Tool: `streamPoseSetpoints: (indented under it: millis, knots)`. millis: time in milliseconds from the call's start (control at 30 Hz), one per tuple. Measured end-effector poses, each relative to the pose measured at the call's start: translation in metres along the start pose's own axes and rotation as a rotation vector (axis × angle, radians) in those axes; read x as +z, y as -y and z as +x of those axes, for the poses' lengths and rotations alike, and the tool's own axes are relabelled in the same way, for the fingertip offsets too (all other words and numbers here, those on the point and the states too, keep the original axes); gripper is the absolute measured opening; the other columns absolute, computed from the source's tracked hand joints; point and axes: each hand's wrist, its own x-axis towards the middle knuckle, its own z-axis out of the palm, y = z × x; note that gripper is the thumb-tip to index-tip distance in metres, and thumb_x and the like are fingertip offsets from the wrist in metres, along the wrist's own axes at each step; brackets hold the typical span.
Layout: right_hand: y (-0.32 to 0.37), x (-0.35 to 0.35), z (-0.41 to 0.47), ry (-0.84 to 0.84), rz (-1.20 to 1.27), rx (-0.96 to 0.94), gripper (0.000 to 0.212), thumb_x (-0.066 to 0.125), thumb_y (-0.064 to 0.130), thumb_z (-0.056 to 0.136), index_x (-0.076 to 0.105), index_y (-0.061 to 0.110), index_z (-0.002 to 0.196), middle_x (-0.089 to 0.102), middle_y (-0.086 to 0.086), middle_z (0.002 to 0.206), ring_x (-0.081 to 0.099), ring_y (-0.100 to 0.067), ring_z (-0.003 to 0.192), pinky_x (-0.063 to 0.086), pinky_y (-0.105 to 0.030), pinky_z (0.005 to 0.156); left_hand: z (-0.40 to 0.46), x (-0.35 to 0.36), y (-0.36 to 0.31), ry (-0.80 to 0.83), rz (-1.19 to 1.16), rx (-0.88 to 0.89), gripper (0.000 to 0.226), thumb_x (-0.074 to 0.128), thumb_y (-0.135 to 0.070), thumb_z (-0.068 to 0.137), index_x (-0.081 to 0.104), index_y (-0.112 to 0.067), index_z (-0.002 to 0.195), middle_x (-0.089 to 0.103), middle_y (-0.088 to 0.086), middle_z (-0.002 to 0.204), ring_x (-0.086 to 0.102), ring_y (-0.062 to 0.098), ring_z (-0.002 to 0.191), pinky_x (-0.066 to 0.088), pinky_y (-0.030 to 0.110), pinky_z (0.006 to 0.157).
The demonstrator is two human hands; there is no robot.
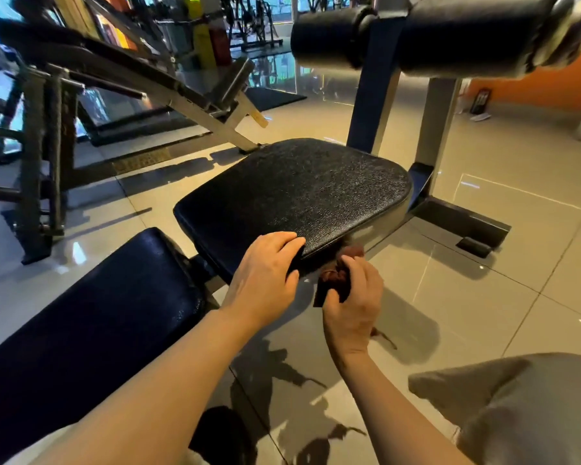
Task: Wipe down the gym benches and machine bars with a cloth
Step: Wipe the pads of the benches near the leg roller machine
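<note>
- Clutching a crumpled dark brown cloth (pixel 336 280), the right hand (pixel 353 307) presses it under the near edge of the black textured padded seat (pixel 296 193).
- Left hand (pixel 265 273) lies flat on that seat's near corner, fingers straight, holding nothing.
- Black padded backrest (pixel 91 313) sits left of the seat.

Warm, amber indoor light here, moderately bright; cooler bluish daylight glows through the windows (pixel 0 15) at the far left; the glossy tiled floor (pixel 483 297) throws back streaks of glare and dark reflections. Wide-angle bending curves the edges; the roller pad (pixel 416 35) top right smears with blur.
</note>
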Motion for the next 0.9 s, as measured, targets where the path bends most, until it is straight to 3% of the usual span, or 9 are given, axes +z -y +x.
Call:
streamPoseSetpoints:
  millis: [100,167,233,333,400,500,667,800,900]
  knots:
    - [-0.003,0.009,0.010,0.037,0.013,-0.185,0.042,0.048,0.005,0.065,0.066,-0.004,0.102,0.062,-0.020,0.103,0.053,-0.029,0.099,0.039,-0.029,0.096,0.010,0.003,-0.005,0.018,0.013,0.037,0.056,0.068,-0.014,0.083,0.053,-0.011,0.136,0.053,0.006,0.136,0.044,0.021,0.128,0.026,0.027,0.110]
    - [-0.016,0.011,0.013,0.107,0.010,-0.022,0.037,0.050,0.003,0.063,0.066,-0.002,0.096,0.063,-0.017,0.095,0.055,-0.033,0.090,0.043,-0.032,0.086,0.011,0.006,-0.008,0.054,0.012,0.024,0.057,0.066,-0.015,0.085,0.049,-0.013,0.140,0.049,0.004,0.140,0.040,0.019,0.131,0.023,0.024,0.109]
    - [-0.025,0.004,0.011,0.069,0.014,0.158,0.034,0.051,0.001,0.064,0.066,0.000,0.094,0.063,-0.017,0.091,0.057,-0.036,0.085,0.041,-0.027,0.078,0.012,0.008,-0.011,0.055,0.001,0.006,0.057,0.063,-0.016,0.089,0.045,-0.016,0.143,0.045,0.001,0.143,0.035,0.016,0.134,0.017,0.019,0.107]
    - [-0.021,-0.002,0.022,-0.069,0.042,0.095,0.041,0.055,-0.007,0.065,0.064,-0.003,0.105,0.063,-0.018,0.101,0.056,-0.033,0.094,0.036,-0.017,0.088,0.016,0.011,-0.015,0.034,0.002,-0.005,0.056,0.062,-0.017,0.089,0.045,-0.017,0.143,0.046,0.000,0.143,0.035,0.014,0.133,0.014,0.017,0.105]
    - [-0.012,0.002,0.040,-0.115,0.077,0.057,0.050,0.054,-0.008,0.068,0.061,-0.006,0.117,0.063,-0.020,0.114,0.054,-0.029,0.108,0.039,-0.026,0.102,0.017,0.012,-0.015,0.029,0.002,-0.015,0.056,0.063,-0.015,0.088,0.048,-0.015,0.141,0.048,0.001,0.141,0.037,0.015,0.132,0.016,0.017,0.105]
    - [0.003,0.011,0.046,-0.132,0.137,0.167,0.050,0.053,-0.007,0.069,0.063,-0.004,0.119,0.065,-0.018,0.117,0.060,-0.032,0.112,0.046,-0.042,0.101,0.018,0.013,-0.018,0.029,-0.025,-0.050,0.055,0.064,-0.012,0.087,0.050,-0.015,0.140,0.049,0.001,0.140,0.038,0.015,0.131,0.020,0.020,0.107]
    - [0.011,0.010,0.011,-0.058,0.145,0.076,0.053,0.054,-0.009,0.064,0.068,-0.001,0.115,0.068,-0.017,0.116,0.061,-0.030,0.112,0.040,-0.028,0.103,0.021,0.010,-0.021,0.044,-0.044,-0.092,0.053,0.060,-0.005,0.086,0.052,-0.018,0.137,0.053,0.000,0.138,0.042,0.016,0.128,0.022,0.042,0.117]
    - [0.005,-0.003,0.050,-0.119,0.186,0.221,0.049,0.054,-0.006,0.071,0.069,0.004,0.116,0.070,-0.013,0.115,0.065,-0.028,0.108,0.042,-0.024,0.100,0.019,0.008,-0.023,0.074,-0.032,-0.089,0.057,0.058,-0.008,0.089,0.044,-0.022,0.143,0.044,-0.004,0.146,0.034,0.012,0.136,-0.001,0.026,0.113]
    - [0.005,-0.005,0.062,-0.125,0.174,0.252,0.046,0.057,-0.007,0.070,0.071,0.004,0.112,0.071,-0.013,0.109,0.067,-0.027,0.102,0.038,-0.010,0.095,0.015,0.010,-0.023,0.090,-0.026,-0.100,0.061,0.057,-0.009,0.090,0.038,-0.023,0.147,0.037,-0.006,0.152,0.027,0.010,0.140,-0.003,0.025,0.112]
